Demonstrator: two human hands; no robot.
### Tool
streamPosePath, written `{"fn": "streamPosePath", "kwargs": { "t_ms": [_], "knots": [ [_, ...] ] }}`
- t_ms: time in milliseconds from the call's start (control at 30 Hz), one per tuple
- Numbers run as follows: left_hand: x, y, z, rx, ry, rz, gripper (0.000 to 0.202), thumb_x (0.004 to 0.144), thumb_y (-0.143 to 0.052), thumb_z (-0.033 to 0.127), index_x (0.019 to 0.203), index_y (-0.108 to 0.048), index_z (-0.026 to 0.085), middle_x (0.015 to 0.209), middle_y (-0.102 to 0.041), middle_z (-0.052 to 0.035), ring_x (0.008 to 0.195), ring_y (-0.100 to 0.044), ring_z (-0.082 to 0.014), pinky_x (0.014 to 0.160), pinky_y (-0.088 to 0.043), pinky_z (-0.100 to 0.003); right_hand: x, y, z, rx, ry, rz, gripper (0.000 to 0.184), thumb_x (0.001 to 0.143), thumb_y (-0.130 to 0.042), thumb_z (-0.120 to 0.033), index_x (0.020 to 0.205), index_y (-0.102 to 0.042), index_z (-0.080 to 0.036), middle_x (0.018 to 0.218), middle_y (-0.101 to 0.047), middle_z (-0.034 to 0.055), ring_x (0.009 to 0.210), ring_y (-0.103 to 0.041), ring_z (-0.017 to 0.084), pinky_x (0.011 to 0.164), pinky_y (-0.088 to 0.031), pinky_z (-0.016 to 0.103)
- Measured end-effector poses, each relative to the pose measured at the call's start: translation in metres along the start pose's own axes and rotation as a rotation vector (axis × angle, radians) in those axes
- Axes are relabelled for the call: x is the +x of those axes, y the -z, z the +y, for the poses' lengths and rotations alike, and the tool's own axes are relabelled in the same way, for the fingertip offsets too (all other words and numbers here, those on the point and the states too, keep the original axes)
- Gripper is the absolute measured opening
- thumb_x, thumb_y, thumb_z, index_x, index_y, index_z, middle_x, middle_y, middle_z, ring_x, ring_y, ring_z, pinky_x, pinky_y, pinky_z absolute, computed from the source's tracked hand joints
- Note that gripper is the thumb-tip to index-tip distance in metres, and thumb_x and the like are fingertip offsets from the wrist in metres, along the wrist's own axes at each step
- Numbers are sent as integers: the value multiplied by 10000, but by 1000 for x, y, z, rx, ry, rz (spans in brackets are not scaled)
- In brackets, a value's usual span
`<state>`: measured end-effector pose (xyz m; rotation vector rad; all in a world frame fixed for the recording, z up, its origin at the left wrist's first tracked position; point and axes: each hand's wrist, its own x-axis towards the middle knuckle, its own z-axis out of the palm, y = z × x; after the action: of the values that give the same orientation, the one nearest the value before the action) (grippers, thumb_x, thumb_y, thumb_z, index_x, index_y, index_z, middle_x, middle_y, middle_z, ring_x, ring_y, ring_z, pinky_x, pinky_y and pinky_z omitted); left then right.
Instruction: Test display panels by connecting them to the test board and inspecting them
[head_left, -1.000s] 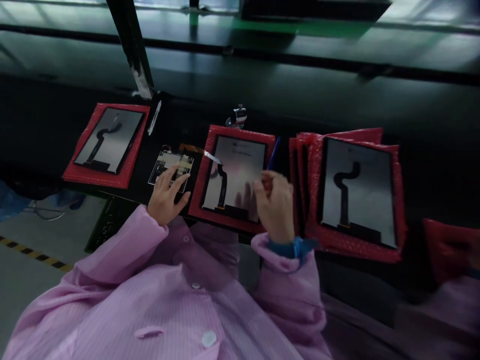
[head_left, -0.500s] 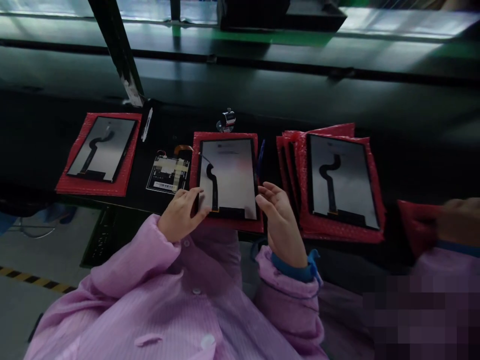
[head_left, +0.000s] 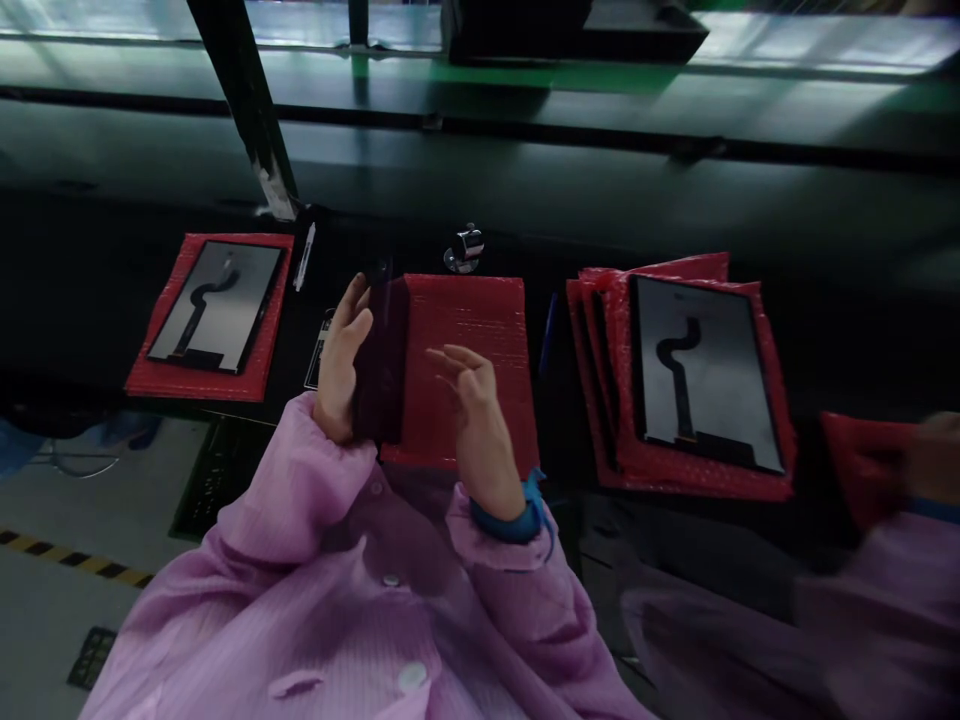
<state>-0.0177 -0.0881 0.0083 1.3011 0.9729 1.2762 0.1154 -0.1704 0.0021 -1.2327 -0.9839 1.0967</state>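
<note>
The dark panel (head_left: 381,375) is tilted steeply at the left edge of the middle red sleeve (head_left: 465,315), near the front edge of the tabletop (head_left: 416,245); contact with the sleeve cannot be confirmed. The left hand (head_left: 341,365) grips the panel. The right hand (head_left: 480,425) is open above the sleeve, apart from the panel. Support opposite edges; avoid flexing or face pressure. Keep the blue pen (head_left: 549,333), right of the sleeve, from scratching the panel.
</note>
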Motion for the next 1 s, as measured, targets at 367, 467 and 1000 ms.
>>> {"fn": "streamPosePath", "kwargs": {
  "t_ms": [367,467,1000],
  "knots": [
    [4,8,0,-176,134,107,608,890,-508,358,1487,-510,245,1545,-578,-63,1453,-536,-283,1179,-484,-440,-18,-3,3,80,25,-164,616,996,-358,-728,1389,-525,-284,1539,-542,74,1507,-438,249,1298,-326,511],
    [8,13,-4,-219,192,175,636,844,-524,315,1474,-537,234,1419,-670,-70,1322,-641,-295,1054,-560,-429,-11,8,20,-175,-171,-13,686,953,-453,-759,1429,-527,-271,1604,-465,90,1561,-331,265,1328,-227,544],
    [33,5,-40,-451,387,18,331,760,-629,528,662,-514,234,563,-542,-2,567,-619,-197,502,-467,-321,-6,31,19,-384,-11,6,771,954,-416,-798,1576,-438,-342,1681,-375,45,1595,-286,302,1321,-194,619]
  ]
}}
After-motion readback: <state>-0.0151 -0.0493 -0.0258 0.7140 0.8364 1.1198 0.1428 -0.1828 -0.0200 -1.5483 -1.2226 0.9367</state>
